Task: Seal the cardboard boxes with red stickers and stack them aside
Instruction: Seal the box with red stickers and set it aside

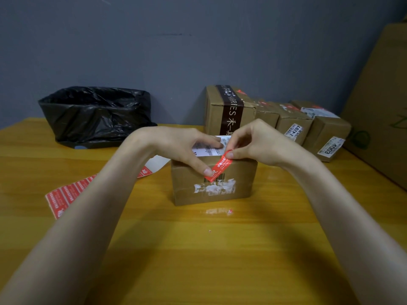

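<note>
A small cardboard box stands mid-desk with a red sticker slanting over its top front edge. The right hand has a tight grip on the sticker's upper end, pinched between thumb and forefinger. The left hand grips nothing: its thumb presses the lower end to the box front and its fingers lie on the white label. A sticker sheet lies to the left.

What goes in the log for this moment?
step: sealing | red sticker: across box top edge | left hand: presses lower end | right hand: pinches upper end
</note>
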A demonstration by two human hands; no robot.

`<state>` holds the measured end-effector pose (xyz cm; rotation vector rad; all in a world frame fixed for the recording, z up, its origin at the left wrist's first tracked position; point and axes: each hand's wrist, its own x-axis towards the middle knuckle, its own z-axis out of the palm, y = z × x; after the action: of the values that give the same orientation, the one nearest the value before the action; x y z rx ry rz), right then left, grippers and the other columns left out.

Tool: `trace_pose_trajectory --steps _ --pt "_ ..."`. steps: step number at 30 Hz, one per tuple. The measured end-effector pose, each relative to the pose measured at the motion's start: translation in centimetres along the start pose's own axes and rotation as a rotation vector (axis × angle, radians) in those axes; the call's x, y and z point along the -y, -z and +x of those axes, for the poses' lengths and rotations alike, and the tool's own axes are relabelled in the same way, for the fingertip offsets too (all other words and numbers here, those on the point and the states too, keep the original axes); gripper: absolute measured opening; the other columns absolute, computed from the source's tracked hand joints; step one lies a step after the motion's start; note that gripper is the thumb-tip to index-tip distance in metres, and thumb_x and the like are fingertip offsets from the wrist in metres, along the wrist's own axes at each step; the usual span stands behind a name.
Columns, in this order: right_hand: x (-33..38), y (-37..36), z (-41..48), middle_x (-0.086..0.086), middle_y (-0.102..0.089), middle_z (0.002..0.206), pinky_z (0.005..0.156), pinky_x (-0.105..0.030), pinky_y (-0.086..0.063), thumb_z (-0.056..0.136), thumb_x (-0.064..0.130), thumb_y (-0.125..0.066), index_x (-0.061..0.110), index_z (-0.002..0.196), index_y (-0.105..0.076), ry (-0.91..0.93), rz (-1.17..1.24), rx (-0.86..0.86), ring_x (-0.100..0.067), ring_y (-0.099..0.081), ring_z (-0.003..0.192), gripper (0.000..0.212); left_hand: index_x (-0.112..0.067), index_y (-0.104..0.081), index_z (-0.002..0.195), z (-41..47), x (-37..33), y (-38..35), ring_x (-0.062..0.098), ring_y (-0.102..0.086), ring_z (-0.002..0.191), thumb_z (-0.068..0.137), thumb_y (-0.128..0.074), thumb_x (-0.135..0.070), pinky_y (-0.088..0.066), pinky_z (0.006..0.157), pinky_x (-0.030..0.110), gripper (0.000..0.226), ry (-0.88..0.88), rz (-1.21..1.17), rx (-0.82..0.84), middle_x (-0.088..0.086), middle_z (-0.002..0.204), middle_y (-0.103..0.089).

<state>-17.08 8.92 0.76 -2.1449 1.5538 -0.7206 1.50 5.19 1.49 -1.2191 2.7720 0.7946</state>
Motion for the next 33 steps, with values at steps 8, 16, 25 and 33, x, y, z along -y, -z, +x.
trace_pose_trajectory --steps 8,16,25,33 --pt "0.7 0.2 -0.2 0.012 -0.063 0.078 0.079 -0.027 -0.046 0.08 0.021 -0.071 0.023 0.071 -0.07 -0.016 -0.119 -0.002 -0.005 -0.057 0.083 0.01 -0.034 -0.031 0.144 0.1 0.1 0.0 0.007 -0.03 0.133 0.077 -0.069 -0.039 -0.032 0.093 0.017 0.077 0.01 -0.002 0.007 -0.016 0.15 -0.027" --pt "1.0 0.4 -0.4 0.009 -0.063 0.081 0.073 -0.022 -0.045 0.081 0.022 -0.07 0.022 0.07 -0.069 -0.019 -0.128 0.002 -0.004 -0.056 0.08 0.012 -0.035 -0.033 0.142 0.2 0.3 0.0 0.01 -0.031 0.135 0.068 -0.071 -0.048 -0.035 0.11 0.035 0.084 -0.008 0.003 0.015 -0.014 0.149 -0.03" --pt "1.4 0.5 -0.7 -0.006 -0.068 0.09 0.085 -0.046 -0.051 0.074 0.02 -0.076 0.013 0.072 -0.065 -0.043 -0.082 0.044 -0.022 -0.063 0.091 0.013 -0.033 -0.026 0.144 0.2 0.3 0.0 0.013 -0.03 0.135 0.072 -0.073 -0.039 -0.037 0.108 0.038 0.086 0.01 0.051 0.035 -0.01 0.15 -0.027" --pt "1.7 0.9 -0.8 -0.002 -0.069 0.078 0.076 -0.032 -0.052 0.077 0.015 -0.075 0.018 0.07 -0.059 -0.016 0.041 -0.104 -0.013 -0.064 0.075 0.017 -0.031 -0.03 0.143 -0.4 0.1 0.4 -0.001 -0.041 0.117 0.072 -0.077 -0.034 -0.037 0.087 0.005 0.086 -0.031 0.095 -0.051 -0.017 0.14 -0.039"
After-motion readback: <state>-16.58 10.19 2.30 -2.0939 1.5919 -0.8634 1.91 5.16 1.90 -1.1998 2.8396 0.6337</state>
